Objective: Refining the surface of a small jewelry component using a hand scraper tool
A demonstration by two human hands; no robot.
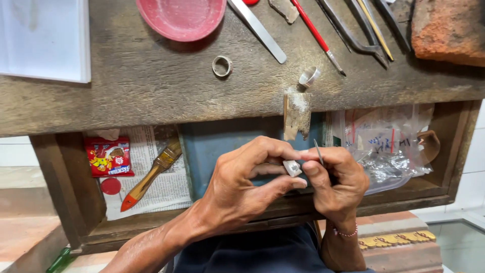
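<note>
Worn wooden bench (151,96), open drawer (65,187) below — left hand (242,187) pinching small silver piece (292,167), right hand (338,182) gripping thin tool (318,151).

Two hands are seen over the open drawer, the left (242,182) and the right (337,182); one small pale piece (292,168) is pinched between them; one thin needle (318,151) is held in the right. Two rings are counted on the bench, one flat (222,65), one tilted (308,77); one red dish (182,17); one brick (448,29); one white tray (43,38); one wooden peg (296,115). In the drawer are counted one brush (151,174), one red packet (107,156), one red cap (110,186), and one heap of plastic bags (386,146). Several long tools (353,30) lie at the top; their number cannot be told exactly.
</note>
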